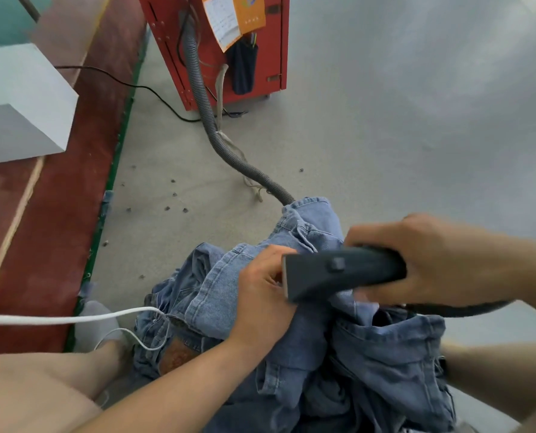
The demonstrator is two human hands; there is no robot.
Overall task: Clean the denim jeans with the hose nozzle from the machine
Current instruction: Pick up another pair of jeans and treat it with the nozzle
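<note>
Light blue denim jeans (385, 364) lie bunched on my lap and the floor in front of me. My left hand (262, 295) grips a fold of the denim and holds it up. My right hand (423, 260) is wrapped round the dark grey hose nozzle (338, 271), whose flat mouth points left against the cloth beside my left hand. A grey ribbed hose (204, 110) runs from the red machine (223, 48) across the floor and passes behind the jeans.
Grey floor (385, 120) stretches to the right. A red strip with a green edge (57, 229) runs along the left, with a white box (20, 101) on it. A white cable (57, 320) crosses my bare knee; a black cord (154, 92) reaches the machine.
</note>
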